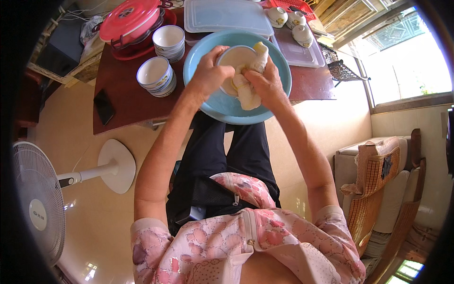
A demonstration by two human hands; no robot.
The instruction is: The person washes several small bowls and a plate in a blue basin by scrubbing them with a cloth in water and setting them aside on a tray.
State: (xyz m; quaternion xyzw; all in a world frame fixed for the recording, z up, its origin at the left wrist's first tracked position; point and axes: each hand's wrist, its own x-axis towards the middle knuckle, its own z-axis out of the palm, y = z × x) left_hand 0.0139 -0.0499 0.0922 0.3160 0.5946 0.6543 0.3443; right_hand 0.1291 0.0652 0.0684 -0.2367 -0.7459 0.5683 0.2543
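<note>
My left hand grips the rim of a white bowl with a blue edge, tilted so that its inside faces me. In my right hand is a bunched white and yellow cloth, pressed against the bowl's inner side. Both hands are above a light-blue plastic basin, whose contents are mostly hidden by the hands and the bowl. Left of the basin stand two stacks of similar bowls, a nearer stack and a farther stack.
Upside-down bowls rest on a clear plastic lid at the right. Behind the basin is a translucent storage box. A red lidded pot and a black phone occupy the table's left side. A pedestal fan stands at lower left.
</note>
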